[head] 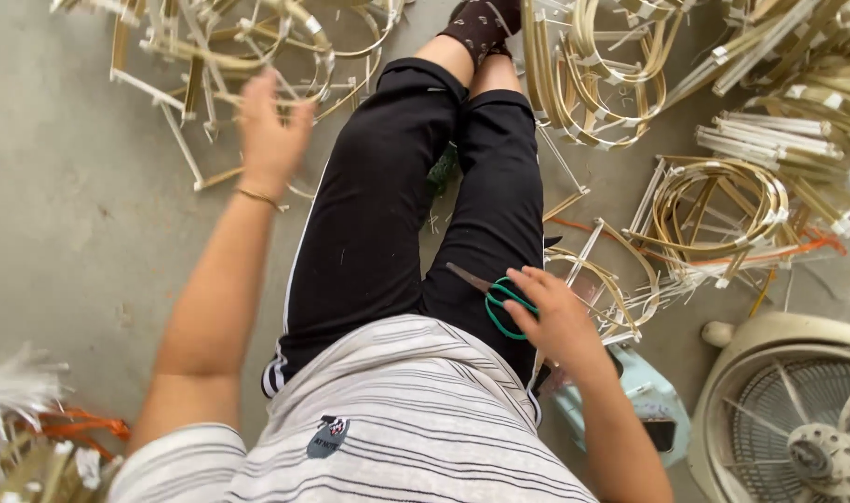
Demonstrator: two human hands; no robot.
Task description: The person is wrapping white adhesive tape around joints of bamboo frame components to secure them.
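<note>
Seated low on pale blue plastic stool [644, 391], legs in black trousers [416, 186] stretched out over grey concrete floor [71, 205].

Left hand [269, 121]: blurred, raised over tangled heap of pale bamboo strip frames w/ white tape joints [229, 47] at upper left. Fingers look loosely spread, palm down; nothing clearly gripped, can't tell for sure whether one strip is pinched underneath. Thin gold bangle [257, 197] at wrist.

Right hand [553, 312]: closed round green-handled steel scissors [495, 296], fingers through the loops, blades shut or nearly so, tip pointing left across right thigh. Scissors rest against the trouser leg, well apart from the heap.

Round about: more bent bamboo hoops & frames [714, 205] on floor at right, some w/ orange cord [797, 250] running through; bundles of straight strips at top right; cream electric fan, grille up [797, 419], bottom right corner; orange & white scraps at bottom left.

To do this bit well, judged from what shows: pick one frame by a taped joint rather than a loose strip, so the rest of the heap doesn't drag along. Lift clear before pulling toward lap. Keep scissor blades shut & pointed away from leg till frame is in place. Cut close to tape, not thru the bamboo.
</note>
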